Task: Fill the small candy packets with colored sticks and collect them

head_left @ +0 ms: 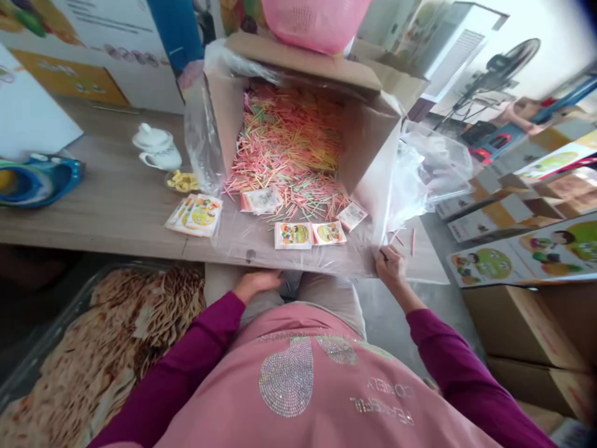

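My left hand [258,283] is just below the table's front edge, over my lap, its fingers pressed together. Whatever it may hold is hidden. My right hand [392,264] is at the table's front edge, fingers curled in beside the clear plastic sheet [385,186]; what is in them cannot be made out. Between my hands, printed packets [293,236] lie side by side near the edge. Behind them, a cardboard box [368,140] lies on its side, spilling thin pastel sticks [289,143]. Another packet [352,216] and a pale packet [262,200] rest among the sticks.
Fanned packets [203,216], a dish of yellow pieces [183,182], a white lidded cup [156,148] and a blue tape dispenser [56,177] are leftward. A tray of layered beige pieces [93,348] is below left. Cartons [522,323] stand right; a pink basket [317,25] is behind.
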A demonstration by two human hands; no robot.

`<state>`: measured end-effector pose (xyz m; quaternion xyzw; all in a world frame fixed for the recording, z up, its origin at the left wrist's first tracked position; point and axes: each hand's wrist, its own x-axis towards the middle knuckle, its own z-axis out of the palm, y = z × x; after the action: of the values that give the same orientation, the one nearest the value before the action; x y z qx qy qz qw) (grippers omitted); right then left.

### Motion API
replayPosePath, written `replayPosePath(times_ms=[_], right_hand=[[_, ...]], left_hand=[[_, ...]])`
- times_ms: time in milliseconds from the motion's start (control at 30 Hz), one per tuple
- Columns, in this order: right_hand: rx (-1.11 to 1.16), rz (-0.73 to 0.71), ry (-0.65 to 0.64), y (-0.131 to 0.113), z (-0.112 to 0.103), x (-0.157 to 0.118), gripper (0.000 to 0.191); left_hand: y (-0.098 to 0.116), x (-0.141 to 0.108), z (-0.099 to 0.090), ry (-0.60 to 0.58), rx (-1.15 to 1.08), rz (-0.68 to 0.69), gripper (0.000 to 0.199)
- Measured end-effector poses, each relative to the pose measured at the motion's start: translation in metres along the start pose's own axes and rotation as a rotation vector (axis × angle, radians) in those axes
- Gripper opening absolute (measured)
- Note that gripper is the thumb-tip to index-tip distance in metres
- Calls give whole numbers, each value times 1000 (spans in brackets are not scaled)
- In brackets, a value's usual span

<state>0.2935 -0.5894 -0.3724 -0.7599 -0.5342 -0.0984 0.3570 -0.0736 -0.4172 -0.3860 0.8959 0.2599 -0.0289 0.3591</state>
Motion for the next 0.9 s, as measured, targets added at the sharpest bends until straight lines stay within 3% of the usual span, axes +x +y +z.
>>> replayPosePath(times_ms=[100,200,333,433,500,700,900], right_hand=[[0,2,-8,5,4,2,18],[-1,17,-21,7,5,6,19],[-8,21,-49,9,6,8,20],[10,34,-52,12,7,9,20],[27,46,-61,13,6,9,20],[21,38,-75,11,4,12,23],[100,107,-35,3,-2,11,20]], left_hand=[[-3,-54,-16,18,22,-81,44],[2,-108,-41,171,-7,-86,43],[12,-142,-81,373,-27,-109,43],[22,-138,-98,474,-28,-88,42],[28,-129,-98,493,-40,-54,41],[36,-102,-75,514,-68,90,32],[25,-87,-52,768,-79,232,24]])
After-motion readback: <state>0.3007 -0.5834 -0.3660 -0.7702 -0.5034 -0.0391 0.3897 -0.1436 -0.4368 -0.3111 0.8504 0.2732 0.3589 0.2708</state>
